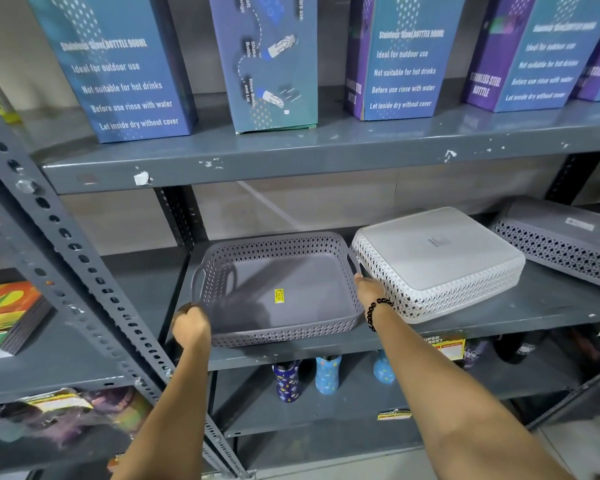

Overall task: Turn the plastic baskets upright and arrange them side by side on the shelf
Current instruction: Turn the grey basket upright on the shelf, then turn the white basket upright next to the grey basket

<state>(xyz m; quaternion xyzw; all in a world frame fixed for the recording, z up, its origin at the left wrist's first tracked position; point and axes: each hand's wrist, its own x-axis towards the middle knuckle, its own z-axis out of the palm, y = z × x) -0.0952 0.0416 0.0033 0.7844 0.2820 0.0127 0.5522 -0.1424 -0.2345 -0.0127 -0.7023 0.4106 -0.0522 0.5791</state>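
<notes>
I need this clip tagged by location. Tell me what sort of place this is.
Probably a shop or its stockroom. Grey metal shelving carries rows of boxed steel bottles, a yellow price tag hangs on the shelf edge, and the grey basket bears a yellow sticker.

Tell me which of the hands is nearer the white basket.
Right. The right hand sits at the white basket's near-left corner; the left hand is across the grey basket, at its front-left corner.
</notes>
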